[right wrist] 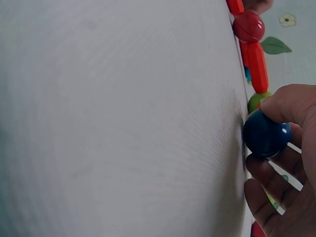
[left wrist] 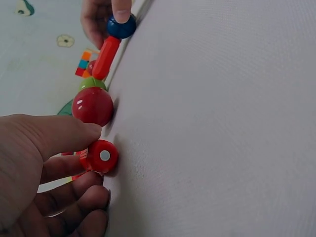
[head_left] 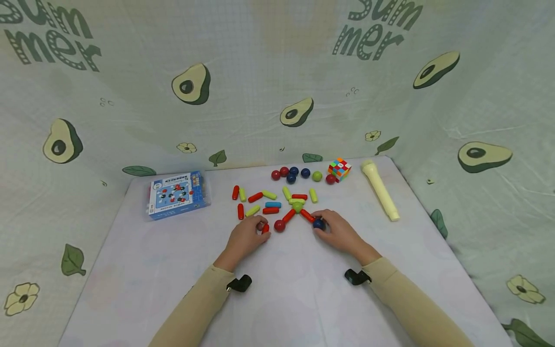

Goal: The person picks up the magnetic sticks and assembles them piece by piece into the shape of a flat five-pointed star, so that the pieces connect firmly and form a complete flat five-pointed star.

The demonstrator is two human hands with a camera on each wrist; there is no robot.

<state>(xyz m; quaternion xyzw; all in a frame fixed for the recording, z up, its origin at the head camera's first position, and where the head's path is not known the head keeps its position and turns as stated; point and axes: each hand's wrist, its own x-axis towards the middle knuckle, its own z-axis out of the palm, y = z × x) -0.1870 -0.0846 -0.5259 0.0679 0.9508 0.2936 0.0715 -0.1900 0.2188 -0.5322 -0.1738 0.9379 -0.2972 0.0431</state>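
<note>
My left hand (head_left: pixel 246 237) pinches a short red magnetic rod (left wrist: pixel 102 156) between thumb and fingers, its round end with a pale dot facing the camera. My right hand (head_left: pixel 337 232) grips a dark blue ball (right wrist: pixel 266 133) with thumb and fingertips, low at the tabletop. From the blue ball a red rod (head_left: pixel 307 215) runs to a green ball (head_left: pixel 297 206). A second red rod (head_left: pixel 288 215) joins the green ball to a red ball (head_left: pixel 279 225), forming a V. That red ball sits just beside my left fingertips. A yellow-green rod (head_left: pixel 297 201) lies behind the green ball.
Loose red, yellow-green and blue rods (head_left: pixel 273 205) lie beyond my left hand. Several balls (head_left: pixel 305 173) line the back beside a puzzle cube (head_left: pixel 339 169). A blue boxed set (head_left: pixel 175 195) is at left, a cream stick (head_left: pixel 380 192) at right. A patterned cloth hangs behind.
</note>
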